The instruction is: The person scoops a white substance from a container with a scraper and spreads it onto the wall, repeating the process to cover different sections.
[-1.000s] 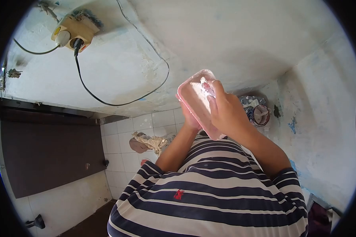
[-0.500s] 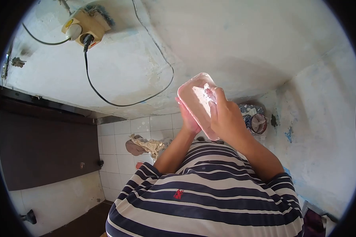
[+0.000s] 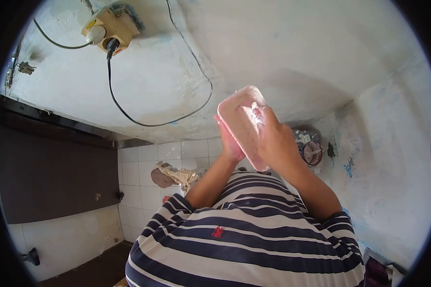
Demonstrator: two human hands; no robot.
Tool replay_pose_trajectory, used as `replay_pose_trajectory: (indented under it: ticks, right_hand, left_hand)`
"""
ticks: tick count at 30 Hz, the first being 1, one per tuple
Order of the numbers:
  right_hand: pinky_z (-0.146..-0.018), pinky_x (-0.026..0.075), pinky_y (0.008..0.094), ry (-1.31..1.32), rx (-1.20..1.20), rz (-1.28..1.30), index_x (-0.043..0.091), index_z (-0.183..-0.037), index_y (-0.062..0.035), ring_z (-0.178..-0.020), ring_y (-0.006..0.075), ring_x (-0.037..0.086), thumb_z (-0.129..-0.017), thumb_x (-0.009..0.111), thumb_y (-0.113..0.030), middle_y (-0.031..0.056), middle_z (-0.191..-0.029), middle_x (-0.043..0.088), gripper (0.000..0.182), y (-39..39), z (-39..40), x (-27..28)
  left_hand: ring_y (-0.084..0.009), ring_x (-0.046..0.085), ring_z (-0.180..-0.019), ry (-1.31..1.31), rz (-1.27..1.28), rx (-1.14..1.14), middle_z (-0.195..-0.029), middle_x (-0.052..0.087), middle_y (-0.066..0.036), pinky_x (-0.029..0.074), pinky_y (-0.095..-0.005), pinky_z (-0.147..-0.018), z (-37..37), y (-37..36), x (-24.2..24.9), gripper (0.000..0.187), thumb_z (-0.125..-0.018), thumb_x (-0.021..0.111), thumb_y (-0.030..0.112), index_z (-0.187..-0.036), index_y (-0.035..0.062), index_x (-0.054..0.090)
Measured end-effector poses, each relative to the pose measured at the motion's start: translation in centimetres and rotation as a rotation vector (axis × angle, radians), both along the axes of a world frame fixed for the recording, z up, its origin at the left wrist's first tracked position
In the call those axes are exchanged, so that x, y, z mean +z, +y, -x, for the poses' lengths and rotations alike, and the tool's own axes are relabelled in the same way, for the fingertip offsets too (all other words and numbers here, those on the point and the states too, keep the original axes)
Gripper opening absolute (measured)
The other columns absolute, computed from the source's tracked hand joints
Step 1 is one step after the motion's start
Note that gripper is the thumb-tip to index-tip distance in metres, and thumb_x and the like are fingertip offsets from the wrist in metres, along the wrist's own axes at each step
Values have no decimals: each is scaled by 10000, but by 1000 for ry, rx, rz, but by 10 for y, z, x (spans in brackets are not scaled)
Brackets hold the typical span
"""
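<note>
A pink rectangular tray (image 3: pixel 239 117) with rounded corners is held tilted in front of my chest, and whitish material lies in it. My left hand (image 3: pixel 231 143) grips the tray from below and along its left side. Over the tray's right side, my right hand (image 3: pixel 277 138) is closed with fingers pressed together. At its fingertips is a small whitish, pink-flecked piece (image 3: pixel 256 114), too unclear to name. The palm side of my right hand is hidden.
A socket block (image 3: pixel 111 32) with two plugs and a looping black cable (image 3: pixel 111 91) is on the wall. Keys (image 3: pixel 27 68) hang at the far left above a dark door (image 3: pixel 57 172). A crumpled cloth (image 3: pixel 177 176) and a round container (image 3: pixel 312 153) are lower down.
Both hands and the tray have shifted very slightly right in view. My right fingers have moved a little on the tray. The camera view has shifted slightly.
</note>
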State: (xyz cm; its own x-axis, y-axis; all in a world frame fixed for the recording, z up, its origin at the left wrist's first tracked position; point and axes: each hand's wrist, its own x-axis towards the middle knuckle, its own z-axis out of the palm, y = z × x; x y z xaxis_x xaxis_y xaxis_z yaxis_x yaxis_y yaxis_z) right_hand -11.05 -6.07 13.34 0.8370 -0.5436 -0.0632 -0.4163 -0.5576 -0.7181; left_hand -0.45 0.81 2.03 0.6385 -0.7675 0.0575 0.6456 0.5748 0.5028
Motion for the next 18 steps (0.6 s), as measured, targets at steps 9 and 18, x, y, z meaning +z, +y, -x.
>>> replay_pose_trajectory:
  ticks: [9, 18]
  right_hand:
    - [-848, 535, 566, -336, 41, 279, 478, -1304, 40, -1020, 503, 648, -879, 580, 9, 326, -1126, 647, 438, -6, 4, -13]
    - [-812, 529, 572, -395, 51, 359, 480, -1266, 23, -997, 488, 659, -905, 593, -16, 325, -1101, 647, 381, -19, 25, -3]
  left_hand:
    - [-202, 555, -1263, -60, 53, -22, -1380, 542, -52, 485, -396, -1058, 7, -7, 4, 618, -1085, 310, 591, -1458, 120, 455]
    - [-281, 493, -1378, -39, -98, -90, -1530, 462, -100, 428, -460, -1144, 29, -21, 8, 960, -941, 182, 841, -1577, 139, 336]
